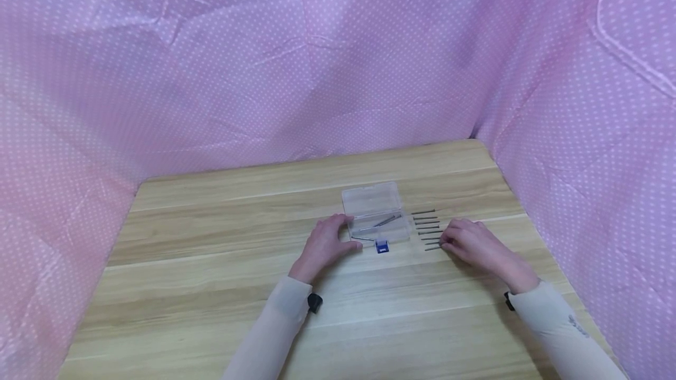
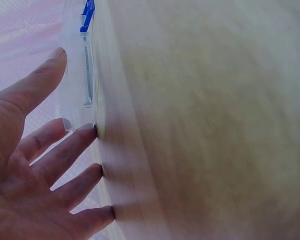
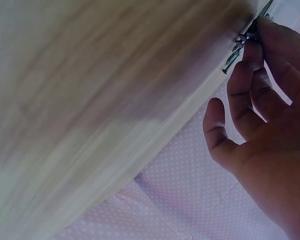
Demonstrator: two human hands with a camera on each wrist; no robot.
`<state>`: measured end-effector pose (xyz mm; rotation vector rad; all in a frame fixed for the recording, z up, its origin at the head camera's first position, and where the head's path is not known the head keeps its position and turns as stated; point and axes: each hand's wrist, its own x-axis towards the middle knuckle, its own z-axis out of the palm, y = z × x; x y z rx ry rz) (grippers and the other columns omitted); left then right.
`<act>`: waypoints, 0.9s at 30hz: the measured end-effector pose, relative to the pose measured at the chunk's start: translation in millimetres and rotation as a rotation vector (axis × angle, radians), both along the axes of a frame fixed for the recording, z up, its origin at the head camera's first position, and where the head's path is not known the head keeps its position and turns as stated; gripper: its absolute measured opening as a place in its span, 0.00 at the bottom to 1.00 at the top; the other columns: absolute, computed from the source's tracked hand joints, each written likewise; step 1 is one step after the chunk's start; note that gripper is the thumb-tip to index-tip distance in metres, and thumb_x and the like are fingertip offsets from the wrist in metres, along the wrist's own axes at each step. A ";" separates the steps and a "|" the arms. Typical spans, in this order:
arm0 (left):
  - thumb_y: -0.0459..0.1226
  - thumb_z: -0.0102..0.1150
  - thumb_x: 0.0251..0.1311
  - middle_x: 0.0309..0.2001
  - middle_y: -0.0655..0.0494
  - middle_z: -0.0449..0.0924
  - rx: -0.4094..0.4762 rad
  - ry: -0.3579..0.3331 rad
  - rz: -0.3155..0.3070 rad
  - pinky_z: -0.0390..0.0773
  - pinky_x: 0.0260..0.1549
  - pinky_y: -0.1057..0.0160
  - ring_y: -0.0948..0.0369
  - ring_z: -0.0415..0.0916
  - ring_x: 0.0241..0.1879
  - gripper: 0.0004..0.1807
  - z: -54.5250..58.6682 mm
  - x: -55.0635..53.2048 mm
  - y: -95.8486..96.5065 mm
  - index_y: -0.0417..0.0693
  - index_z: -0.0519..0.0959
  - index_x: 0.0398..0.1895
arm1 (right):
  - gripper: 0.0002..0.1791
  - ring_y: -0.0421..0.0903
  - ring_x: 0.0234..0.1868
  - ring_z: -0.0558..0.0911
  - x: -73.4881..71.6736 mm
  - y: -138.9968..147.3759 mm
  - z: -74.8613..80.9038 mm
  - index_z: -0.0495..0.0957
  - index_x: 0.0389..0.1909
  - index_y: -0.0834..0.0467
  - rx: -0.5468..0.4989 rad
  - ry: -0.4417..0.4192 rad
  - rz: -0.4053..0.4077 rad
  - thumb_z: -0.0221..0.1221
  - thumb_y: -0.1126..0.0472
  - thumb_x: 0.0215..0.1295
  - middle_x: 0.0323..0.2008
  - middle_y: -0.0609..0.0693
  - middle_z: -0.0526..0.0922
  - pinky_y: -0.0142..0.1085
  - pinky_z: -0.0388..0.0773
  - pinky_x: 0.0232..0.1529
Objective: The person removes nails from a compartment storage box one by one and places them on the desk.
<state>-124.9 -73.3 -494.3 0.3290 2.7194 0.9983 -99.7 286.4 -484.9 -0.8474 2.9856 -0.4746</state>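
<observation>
A clear plastic box (image 1: pixel 371 198) lies on the table with its lid folded back and a blue latch (image 1: pixel 382 247) at its front. Inside are a few long metal screws (image 1: pixel 388 221). My left hand (image 1: pixel 328 242) rests at the box's left end, thumb and fingers spread around the corner; in the left wrist view the fingertips (image 2: pixel 92 131) touch the box and tabletop. Right of the box, several screws (image 1: pixel 426 227) lie in a row. At the row's near end my right hand (image 1: pixel 475 245) pinches a screw (image 1: pixel 432 248) by its head between thumb and forefinger.
The wooden table (image 1: pixel 211 286) has its right edge beyond the right hand. Pink dotted cloth (image 1: pixel 296 75) hangs behind the table and along both sides. Each wrist wears a black strap-on device (image 1: pixel 314 302).
</observation>
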 end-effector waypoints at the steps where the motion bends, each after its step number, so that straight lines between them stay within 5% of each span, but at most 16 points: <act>1: 0.50 0.77 0.56 0.68 0.48 0.76 -0.001 0.000 -0.001 0.57 0.75 0.44 0.47 0.69 0.70 0.37 -0.1 -0.1 0.0 0.48 0.77 0.68 | 0.05 0.49 0.39 0.81 0.0 -0.3 -0.1 0.86 0.34 0.51 0.003 -0.002 -0.001 0.71 0.64 0.62 0.34 0.43 0.81 0.51 0.78 0.39; 18: 0.50 0.78 0.55 0.67 0.48 0.77 0.011 -0.003 0.004 0.62 0.72 0.45 0.47 0.70 0.68 0.37 0.5 0.7 -0.7 0.48 0.77 0.68 | 0.06 0.49 0.39 0.81 -1.3 -0.1 -0.4 0.86 0.33 0.50 0.001 -0.007 -0.021 0.72 0.64 0.60 0.34 0.43 0.82 0.52 0.78 0.40; 27: 0.50 0.77 0.55 0.68 0.49 0.76 0.006 -0.003 0.003 0.61 0.73 0.44 0.47 0.69 0.69 0.38 1.4 0.5 -0.7 0.48 0.76 0.68 | 0.06 0.51 0.37 0.83 -4.8 0.7 5.3 0.86 0.34 0.55 -0.060 0.103 0.003 0.73 0.65 0.58 0.33 0.47 0.84 0.51 0.83 0.41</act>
